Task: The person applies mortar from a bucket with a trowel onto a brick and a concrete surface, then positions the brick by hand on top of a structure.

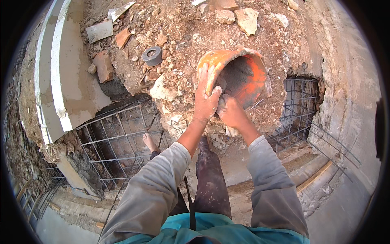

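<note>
An orange bucket [256, 77], its rim smeared with dried cement, lies tilted on the rubble with its mouth toward me. Grey mortar [237, 73] coats its inside. My left hand [206, 97] grips the bucket's left side, fingers stretched along the outer wall and thumb at the rim. At the near edge of the mouth my right hand [232, 112] is closed in a fist beside the left thumb. What that fist holds is hidden; a small dark part shows below it.
Steel rebar cages [122, 142] sit in trenches at left and right. A roll of grey tape [152, 56], broken bricks [103, 66] and stones [246, 20] lie on the dirt. White-edged concrete [61, 61] runs along the left. Loose bars [335, 144] stick out at right.
</note>
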`<action>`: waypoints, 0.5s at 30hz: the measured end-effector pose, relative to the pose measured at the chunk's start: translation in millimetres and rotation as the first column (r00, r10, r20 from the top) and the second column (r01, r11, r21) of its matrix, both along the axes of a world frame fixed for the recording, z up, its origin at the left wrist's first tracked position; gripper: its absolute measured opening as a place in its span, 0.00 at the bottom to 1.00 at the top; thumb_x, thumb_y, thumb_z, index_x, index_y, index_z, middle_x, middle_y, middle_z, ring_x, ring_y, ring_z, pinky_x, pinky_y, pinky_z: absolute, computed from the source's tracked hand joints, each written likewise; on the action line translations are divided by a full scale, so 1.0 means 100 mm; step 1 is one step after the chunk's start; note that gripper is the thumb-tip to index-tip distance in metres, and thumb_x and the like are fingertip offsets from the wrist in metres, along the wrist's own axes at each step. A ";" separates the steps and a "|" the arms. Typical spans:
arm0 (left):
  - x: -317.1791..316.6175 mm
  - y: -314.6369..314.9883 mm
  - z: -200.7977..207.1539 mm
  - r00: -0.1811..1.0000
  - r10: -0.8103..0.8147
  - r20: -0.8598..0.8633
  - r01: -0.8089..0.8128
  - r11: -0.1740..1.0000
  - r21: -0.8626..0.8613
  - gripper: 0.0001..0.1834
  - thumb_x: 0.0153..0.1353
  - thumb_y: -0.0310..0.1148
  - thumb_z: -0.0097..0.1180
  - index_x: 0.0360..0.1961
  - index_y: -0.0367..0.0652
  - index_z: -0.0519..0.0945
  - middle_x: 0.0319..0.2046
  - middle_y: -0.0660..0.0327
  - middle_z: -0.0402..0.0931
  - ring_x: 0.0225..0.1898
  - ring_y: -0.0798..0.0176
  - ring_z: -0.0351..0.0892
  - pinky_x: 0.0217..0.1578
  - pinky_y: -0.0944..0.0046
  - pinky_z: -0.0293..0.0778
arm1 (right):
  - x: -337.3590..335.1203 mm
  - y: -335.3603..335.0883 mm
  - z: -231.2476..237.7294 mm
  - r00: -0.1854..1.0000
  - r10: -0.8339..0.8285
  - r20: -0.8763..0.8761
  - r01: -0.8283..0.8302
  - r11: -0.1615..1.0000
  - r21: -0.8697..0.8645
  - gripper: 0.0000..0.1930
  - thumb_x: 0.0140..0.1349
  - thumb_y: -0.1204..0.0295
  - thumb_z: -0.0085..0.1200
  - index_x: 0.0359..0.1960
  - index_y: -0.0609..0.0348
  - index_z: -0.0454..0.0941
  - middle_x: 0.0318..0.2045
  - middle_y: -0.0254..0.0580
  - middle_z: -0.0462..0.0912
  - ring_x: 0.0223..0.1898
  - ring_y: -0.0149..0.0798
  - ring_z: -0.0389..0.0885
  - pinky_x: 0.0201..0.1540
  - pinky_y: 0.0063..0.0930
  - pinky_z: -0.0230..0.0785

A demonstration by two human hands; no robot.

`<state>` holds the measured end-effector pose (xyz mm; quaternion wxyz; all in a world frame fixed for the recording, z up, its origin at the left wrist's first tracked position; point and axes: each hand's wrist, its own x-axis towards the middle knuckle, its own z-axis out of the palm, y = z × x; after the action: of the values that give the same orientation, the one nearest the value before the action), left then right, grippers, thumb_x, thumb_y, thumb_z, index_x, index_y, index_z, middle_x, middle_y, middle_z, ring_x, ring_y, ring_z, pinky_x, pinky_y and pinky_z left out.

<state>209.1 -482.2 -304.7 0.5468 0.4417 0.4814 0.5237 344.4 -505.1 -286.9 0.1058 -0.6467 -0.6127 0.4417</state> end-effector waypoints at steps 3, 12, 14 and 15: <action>-0.04 0.20 0.06 0.990 -0.055 -0.127 0.056 0.998 0.002 0.34 0.57 0.35 0.51 0.67 0.41 0.68 0.72 0.45 0.53 0.74 0.46 0.48 0.71 0.54 0.46 | -0.02 0.07 0.15 0.992 -0.099 -0.075 0.097 0.995 -0.031 0.15 0.56 0.68 0.60 0.37 0.71 0.74 0.28 0.56 0.81 0.30 0.54 0.81 0.36 0.43 0.73; -0.75 0.59 -0.72 0.909 0.414 0.041 -0.382 0.869 -0.314 0.33 0.72 0.50 0.45 0.66 0.33 0.65 0.58 0.45 0.73 0.61 0.51 0.71 0.63 0.59 0.62 | -0.06 0.32 0.98 0.999 -0.036 -0.016 0.037 0.999 0.030 0.13 0.61 0.67 0.60 0.39 0.65 0.77 0.23 0.37 0.78 0.21 0.30 0.76 0.26 0.27 0.68; -0.76 0.20 -0.78 0.877 0.472 -0.093 -0.474 0.814 -0.337 0.34 0.71 0.47 0.46 0.67 0.31 0.62 0.60 0.40 0.70 0.64 0.47 0.68 0.65 0.58 0.60 | -0.09 0.30 1.21 0.992 -0.031 0.122 0.028 0.999 0.028 0.13 0.60 0.68 0.61 0.39 0.65 0.77 0.23 0.40 0.79 0.22 0.33 0.76 0.27 0.29 0.68; -0.83 -0.05 -0.81 0.854 0.512 -0.089 -0.511 0.796 -0.323 0.34 0.71 0.46 0.47 0.68 0.31 0.61 0.62 0.39 0.68 0.66 0.45 0.66 0.66 0.57 0.58 | -0.17 0.26 1.29 0.983 -0.075 0.166 0.076 0.997 -0.001 0.12 0.59 0.69 0.62 0.39 0.65 0.77 0.24 0.44 0.79 0.23 0.38 0.77 0.29 0.31 0.69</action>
<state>126.6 -487.4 -385.4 0.4526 0.1949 0.6638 0.5626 327.7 -479.0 -157.5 0.0688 -0.7043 -0.5929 0.3842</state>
